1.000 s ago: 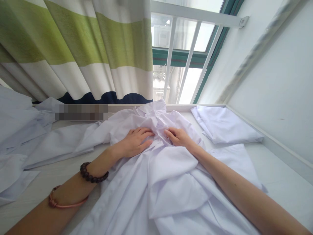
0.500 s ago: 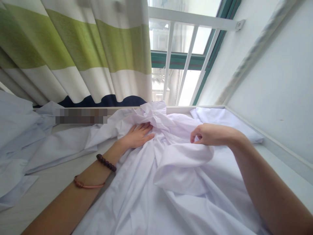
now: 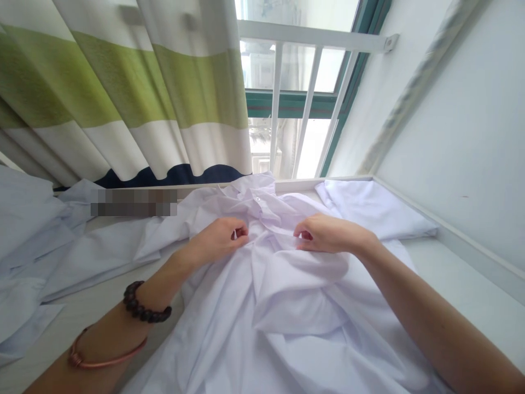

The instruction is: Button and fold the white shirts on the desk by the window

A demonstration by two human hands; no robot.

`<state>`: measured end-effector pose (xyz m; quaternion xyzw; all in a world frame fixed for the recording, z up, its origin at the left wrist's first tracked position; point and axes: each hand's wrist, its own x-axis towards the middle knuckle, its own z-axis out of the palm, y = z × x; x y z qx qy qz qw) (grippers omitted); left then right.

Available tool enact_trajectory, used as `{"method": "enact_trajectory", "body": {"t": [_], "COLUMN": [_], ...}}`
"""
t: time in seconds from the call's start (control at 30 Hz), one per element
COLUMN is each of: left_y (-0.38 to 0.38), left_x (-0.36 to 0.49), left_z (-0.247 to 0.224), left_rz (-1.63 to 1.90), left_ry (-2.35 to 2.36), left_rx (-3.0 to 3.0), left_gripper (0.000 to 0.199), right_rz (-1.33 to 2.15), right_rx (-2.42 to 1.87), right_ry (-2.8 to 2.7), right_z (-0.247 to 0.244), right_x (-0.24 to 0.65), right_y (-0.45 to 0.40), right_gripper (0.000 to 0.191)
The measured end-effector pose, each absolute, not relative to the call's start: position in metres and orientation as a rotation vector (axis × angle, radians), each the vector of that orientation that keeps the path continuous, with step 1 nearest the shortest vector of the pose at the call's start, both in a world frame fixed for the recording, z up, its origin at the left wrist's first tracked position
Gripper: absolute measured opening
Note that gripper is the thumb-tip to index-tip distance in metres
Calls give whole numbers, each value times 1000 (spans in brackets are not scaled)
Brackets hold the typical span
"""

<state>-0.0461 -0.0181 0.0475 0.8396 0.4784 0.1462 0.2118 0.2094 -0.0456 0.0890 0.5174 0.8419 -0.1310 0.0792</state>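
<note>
White shirt [image 3: 287, 290]: it lies spread and wrinkled on the pale surface [image 3: 451, 273], its collar [image 3: 262, 184] toward the green window frame [image 3: 257, 104]
Left hand [image 3: 223, 238]: on the shirt, fingers bent, narrow toward the thumb; whether they pinch the cloth, I cannot tell
Right hand [image 3: 324, 232]: also at the shirt, fingers curled with a narrow gap to the thumb; its grip I cannot tell
Folded white cloth [image 3: 375, 209]: beyond the right hand, near the wall [image 3: 463, 153]
</note>
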Motion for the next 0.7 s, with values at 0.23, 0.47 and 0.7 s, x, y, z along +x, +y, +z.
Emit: {"method": "enact_trajectory", "body": {"t": [0.23,0.47,0.7], "left_y": [-21,-25,-34], "left_x": [-51,-59,-61], "left_z": [66,72,82], "left_rz": [643,527,371], "left_ry": [1372,1076,757], "left_rx": [1978,1590,1478], "left_gripper": [27,45,61], "right_rz": [-434,-591,-789], "right_rx": [1563,1500,1483], "right_ry": [2429,2748,2822], "right_z": [107,103,103], "right_x": [224,217,213], "right_y": [-63,-58,-56], "right_gripper": [9,23,32]}}
